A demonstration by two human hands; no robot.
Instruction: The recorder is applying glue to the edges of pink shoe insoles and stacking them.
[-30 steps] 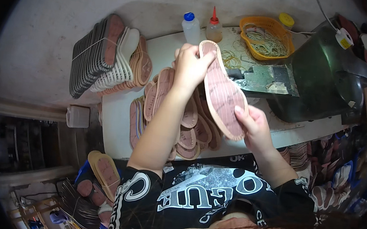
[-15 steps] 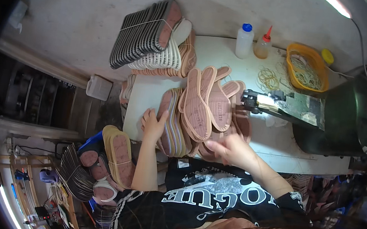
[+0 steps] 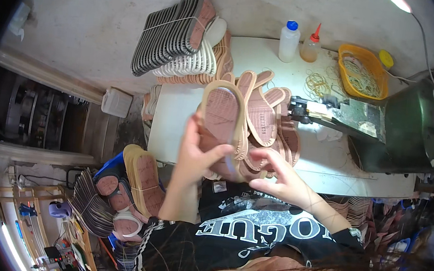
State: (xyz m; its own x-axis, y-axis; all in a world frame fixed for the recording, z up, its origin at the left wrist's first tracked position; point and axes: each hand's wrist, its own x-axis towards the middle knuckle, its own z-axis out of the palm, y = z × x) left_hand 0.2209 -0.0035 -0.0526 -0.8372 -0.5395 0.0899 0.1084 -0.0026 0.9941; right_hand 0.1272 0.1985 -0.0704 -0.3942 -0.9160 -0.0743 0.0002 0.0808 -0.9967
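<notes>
1. Since half a second ago, both hands have come up off the heap, and the left hand (image 3: 196,154) now lifts one shoe sole (image 3: 224,116) clear of it; a second ago a sole was held higher, out over the table.
2. Left thumb and fingers are pinched on the lower end of that sole, which stands nearly upright with its reddish-brown patterned face toward the camera and its pale rim showing.
3. Its top end overlaps the heap of soles (image 3: 268,122) lying fanned on the white table (image 3: 175,126).
4. Just beside the sole's lower end, the right hand (image 3: 279,176) has its fingers spread and loosely curled; whether a fingertip touches the sole I cannot tell.
5. Behind the heap, a tied bundle of soles (image 3: 174,36) leans against the wall.
6. Farther right on the table stand a white bottle with a blue cap (image 3: 289,41), an amber bottle with a red nozzle (image 3: 311,45), and an orange basket (image 3: 364,71) of rubber bands.
7. More soles (image 3: 141,180) are stacked below the table's left edge.
</notes>
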